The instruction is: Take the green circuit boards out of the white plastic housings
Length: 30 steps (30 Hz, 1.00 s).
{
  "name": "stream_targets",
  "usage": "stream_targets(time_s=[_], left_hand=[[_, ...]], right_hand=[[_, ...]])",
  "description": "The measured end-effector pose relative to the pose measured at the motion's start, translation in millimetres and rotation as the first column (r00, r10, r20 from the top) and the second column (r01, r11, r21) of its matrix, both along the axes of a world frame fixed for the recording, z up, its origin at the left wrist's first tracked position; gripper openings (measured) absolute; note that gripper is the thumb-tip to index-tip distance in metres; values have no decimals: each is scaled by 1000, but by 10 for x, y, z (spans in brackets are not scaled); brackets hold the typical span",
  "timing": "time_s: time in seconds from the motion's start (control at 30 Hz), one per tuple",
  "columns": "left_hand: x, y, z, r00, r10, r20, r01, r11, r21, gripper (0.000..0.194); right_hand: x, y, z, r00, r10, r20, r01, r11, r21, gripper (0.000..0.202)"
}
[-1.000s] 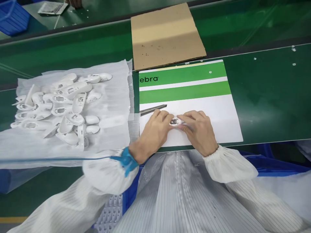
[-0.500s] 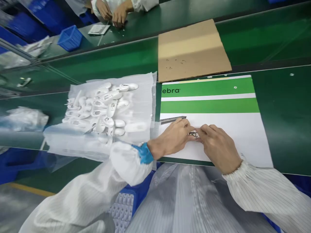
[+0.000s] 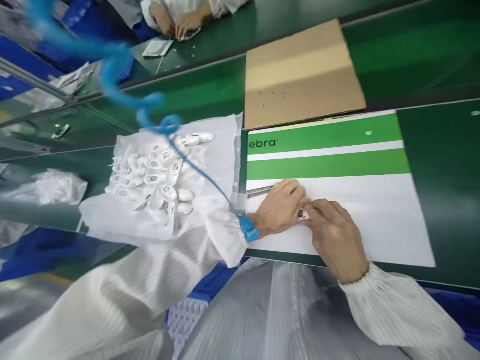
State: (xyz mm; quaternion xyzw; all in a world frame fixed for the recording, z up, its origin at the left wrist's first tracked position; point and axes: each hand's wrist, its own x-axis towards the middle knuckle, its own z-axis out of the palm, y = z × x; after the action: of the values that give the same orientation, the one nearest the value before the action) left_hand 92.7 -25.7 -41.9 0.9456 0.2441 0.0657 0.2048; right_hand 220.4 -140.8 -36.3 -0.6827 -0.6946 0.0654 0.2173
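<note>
My left hand, with a blue band at its wrist, is closed at the fingertips on a small white part with dark metal detail. From the other side my right hand pinches the same part. Both hands meet over the lower white area of a green and white sheet. A thin grey strip lies just beyond my left hand, partly covered by it. To the left, many white plastic pieces are heaped on white wrapping.
A cardboard sheet lies behind the printed sheet. A coiled blue cord hangs across the left side to my wristband. Crumpled clear plastic lies far left. Another person's hands work across the table.
The view has shifted somewhat. The coiled blue cord has come into view at the left. The small part between my fingers has turned and shows more of its white face.
</note>
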Motion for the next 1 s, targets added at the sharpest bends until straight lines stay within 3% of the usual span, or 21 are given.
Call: stream_targets(time_s=[0.2,0.33,0.47,0.57,0.6,0.63,0.67,0.73,0.8,0.83,0.9,1.0], left_hand=[[-310,-199,166,990,96,106,-77,983,-169,28],[-511,-392,150,972,179,150,-145,966,-216,24],[-517,-515,133,929,264,261,-211,954,-213,24],[-484,-560,245,887,339,315,-247,922,-298,25],[-474,-566,306,869,397,296,-268,880,-393,26],[-463,-569,372,849,466,249,-287,802,-524,27],[-452,-568,439,827,532,181,-295,685,-666,28],[-429,-558,555,793,609,23,-272,388,-881,34],[-408,-547,629,772,631,-73,-221,159,-962,40],[-400,-544,648,765,636,-98,-200,91,-976,42],[-392,-543,660,760,639,-122,-166,10,-986,44],[-397,-551,654,763,634,-126,-136,-33,-990,44]], right_hand=[[7,-150,4,976,-162,-146,164,987,-2,20],[-47,-215,-19,962,-215,-167,219,976,10,13],[-47,-235,-16,958,-222,-179,239,968,81,14],[5,-246,62,926,-207,-314,241,968,72,20],[27,-250,106,891,-195,-410,223,975,21,25],[49,-254,157,834,-189,-518,187,981,-56,30],[68,-258,213,759,-195,-621,134,980,-145,33],[96,-269,322,607,-248,-755,23,955,-295,36],[106,-282,407,517,-313,-797,-12,928,-373,37],[107,-289,437,492,-340,-801,-8,919,-395,38],[104,-302,470,454,-390,-801,15,902,-431,41],[106,-313,472,405,-451,-795,23,875,-484,45]])
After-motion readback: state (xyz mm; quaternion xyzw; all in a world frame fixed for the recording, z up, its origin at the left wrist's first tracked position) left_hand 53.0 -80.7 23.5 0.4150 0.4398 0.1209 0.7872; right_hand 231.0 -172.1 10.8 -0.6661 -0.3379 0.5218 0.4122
